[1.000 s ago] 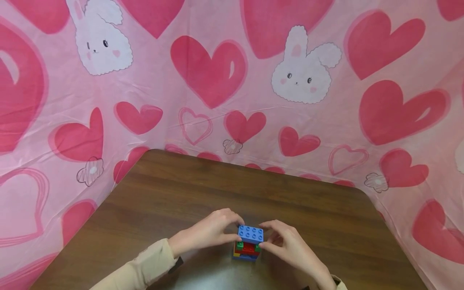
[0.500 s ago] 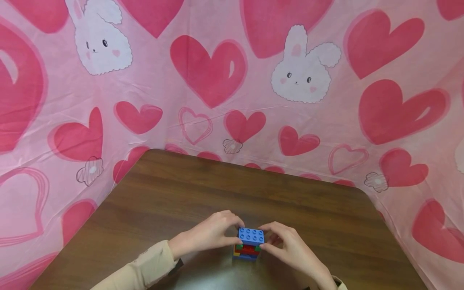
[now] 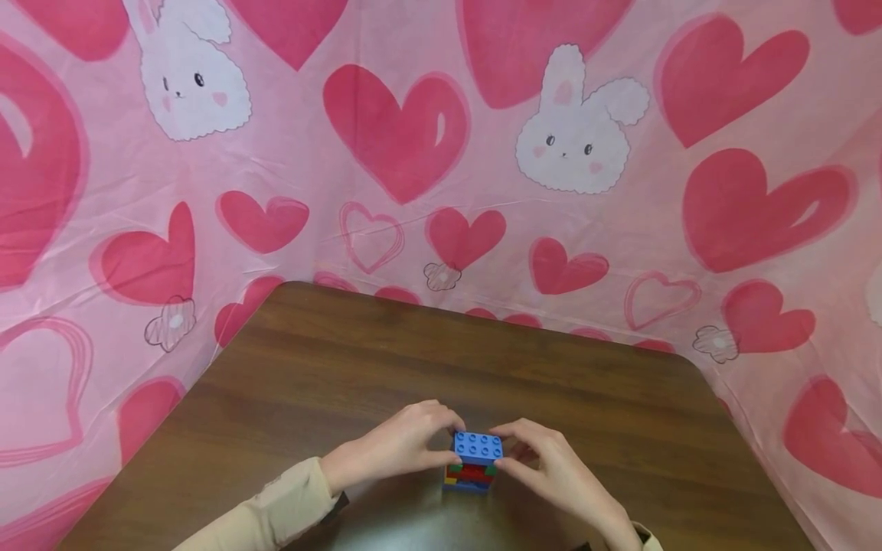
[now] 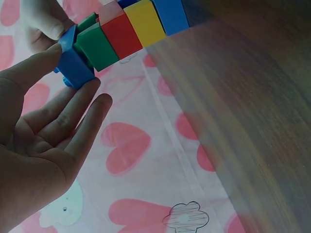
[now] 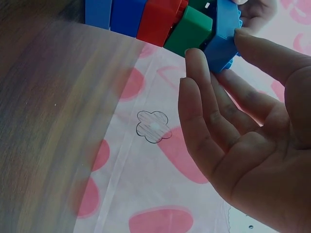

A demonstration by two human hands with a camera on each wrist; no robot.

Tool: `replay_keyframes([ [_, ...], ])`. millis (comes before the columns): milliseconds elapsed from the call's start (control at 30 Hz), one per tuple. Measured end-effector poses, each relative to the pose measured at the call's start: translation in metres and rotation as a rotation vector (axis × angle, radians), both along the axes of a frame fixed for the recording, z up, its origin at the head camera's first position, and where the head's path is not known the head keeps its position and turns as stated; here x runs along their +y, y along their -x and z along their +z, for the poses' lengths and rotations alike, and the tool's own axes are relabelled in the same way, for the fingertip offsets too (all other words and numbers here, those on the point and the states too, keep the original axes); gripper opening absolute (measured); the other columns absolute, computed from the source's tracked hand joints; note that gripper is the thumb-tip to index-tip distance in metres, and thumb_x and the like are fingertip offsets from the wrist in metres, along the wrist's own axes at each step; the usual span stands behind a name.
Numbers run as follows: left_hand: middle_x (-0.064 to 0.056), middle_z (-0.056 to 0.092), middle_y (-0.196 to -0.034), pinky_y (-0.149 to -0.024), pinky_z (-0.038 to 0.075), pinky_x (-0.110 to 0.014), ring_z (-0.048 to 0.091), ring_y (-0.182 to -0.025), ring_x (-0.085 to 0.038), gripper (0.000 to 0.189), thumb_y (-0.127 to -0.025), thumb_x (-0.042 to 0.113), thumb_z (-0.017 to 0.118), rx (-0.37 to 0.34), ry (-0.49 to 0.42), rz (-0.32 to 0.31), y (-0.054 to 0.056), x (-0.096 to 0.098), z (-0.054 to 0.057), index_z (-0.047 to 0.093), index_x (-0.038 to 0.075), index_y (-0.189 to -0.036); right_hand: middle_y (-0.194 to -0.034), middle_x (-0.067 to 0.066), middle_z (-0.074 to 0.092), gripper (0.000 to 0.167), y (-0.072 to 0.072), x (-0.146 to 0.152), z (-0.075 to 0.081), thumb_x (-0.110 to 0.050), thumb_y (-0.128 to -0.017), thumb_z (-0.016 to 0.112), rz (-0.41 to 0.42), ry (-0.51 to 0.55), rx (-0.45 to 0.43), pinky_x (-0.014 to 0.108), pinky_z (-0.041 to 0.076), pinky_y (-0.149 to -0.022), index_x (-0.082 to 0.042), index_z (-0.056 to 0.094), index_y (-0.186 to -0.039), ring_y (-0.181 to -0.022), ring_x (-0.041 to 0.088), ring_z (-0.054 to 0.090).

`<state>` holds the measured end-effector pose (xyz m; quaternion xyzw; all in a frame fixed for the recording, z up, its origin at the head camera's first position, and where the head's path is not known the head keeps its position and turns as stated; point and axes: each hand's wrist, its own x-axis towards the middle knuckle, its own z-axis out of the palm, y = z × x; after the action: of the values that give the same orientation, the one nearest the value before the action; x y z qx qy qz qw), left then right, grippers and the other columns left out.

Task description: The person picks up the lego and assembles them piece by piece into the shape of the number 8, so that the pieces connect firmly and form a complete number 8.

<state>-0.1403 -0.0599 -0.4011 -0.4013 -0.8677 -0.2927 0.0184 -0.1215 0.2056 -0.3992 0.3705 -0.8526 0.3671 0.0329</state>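
A blue toy building brick [image 3: 478,448] with two rows of studs lies on top of a small stack of bricks. My left hand [image 3: 406,440] pinches its left end between thumb and fingers. At the other end, my right hand [image 3: 551,463] holds it the same way. Below it in the left wrist view come a green brick [image 4: 99,47], a red brick [image 4: 121,36], a yellow brick [image 4: 146,23] and a blue brick [image 4: 171,15] at the base. The right wrist view shows the top brick slightly askew against the green brick [image 5: 190,31] under it.
The stack stands on a brown wooden table [image 3: 413,352] near its front. Behind the table hangs a pink cloth [image 3: 386,176] printed with hearts and rabbits. Beige sleeves [image 3: 269,505] cover the forearms.
The blue brick has come down slightly onto the stack, covering more of the green and red bricks. Both hands have kept hold of it and barely moved.
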Motion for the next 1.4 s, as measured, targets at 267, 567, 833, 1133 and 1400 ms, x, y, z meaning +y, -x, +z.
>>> replay_keyframes([
  [267,0.002,0.071,-0.105,-0.083,0.053,-0.020,0.063,-0.094,-0.014,0.041,-0.081,0.028,0.082,0.007,0.009,0.033,-0.005,0.001,-0.006,0.064,0.014,-0.114,-0.097,-0.001,0.070,0.024,0.001,0.000,-0.001,-0.019,-0.091,0.072,-0.016,-0.007,-0.006,0.021,0.055,-0.065,-0.013,0.066,-0.113,-0.074,-0.004,0.061],
  [567,-0.002,0.069,-0.096,-0.072,0.048,-0.012,0.057,-0.082,-0.005,0.037,-0.082,0.026,0.081,0.107,0.011,0.038,-0.008,0.004,-0.012,0.060,0.014,-0.110,-0.097,-0.001,0.071,0.022,0.000,-0.001,0.000,-0.019,-0.090,0.072,-0.006,0.008,-0.009,0.021,0.056,-0.066,-0.012,0.067,-0.111,-0.075,-0.003,0.062],
  [833,-0.003,0.069,-0.095,-0.072,0.049,-0.012,0.056,-0.082,-0.004,0.035,-0.082,0.025,0.081,0.141,0.001,0.040,-0.010,0.005,-0.014,0.059,0.013,-0.106,-0.097,0.000,0.071,0.021,-0.001,-0.003,-0.002,-0.019,-0.089,0.073,-0.015,0.027,-0.013,0.021,0.056,-0.066,-0.014,0.067,-0.109,-0.073,-0.003,0.062],
  [1133,-0.001,0.069,-0.092,-0.069,0.047,-0.011,0.053,-0.078,-0.002,0.034,-0.081,0.024,0.082,0.196,0.030,0.052,-0.009,0.008,-0.014,0.059,0.014,-0.103,-0.094,-0.002,0.070,0.019,-0.002,-0.005,-0.002,-0.019,-0.088,0.075,-0.047,0.007,0.004,0.021,0.056,-0.065,-0.014,0.067,-0.105,-0.072,-0.004,0.060],
  [1400,-0.001,0.071,-0.091,-0.068,0.045,-0.012,0.050,-0.076,-0.002,0.034,-0.080,0.022,0.082,0.163,0.019,0.052,-0.008,0.009,-0.015,0.057,0.014,-0.103,-0.096,-0.004,0.070,0.020,-0.004,-0.006,0.004,-0.022,-0.089,0.074,-0.072,-0.070,0.029,0.020,0.056,-0.066,-0.013,0.067,-0.106,-0.074,-0.005,0.059],
])
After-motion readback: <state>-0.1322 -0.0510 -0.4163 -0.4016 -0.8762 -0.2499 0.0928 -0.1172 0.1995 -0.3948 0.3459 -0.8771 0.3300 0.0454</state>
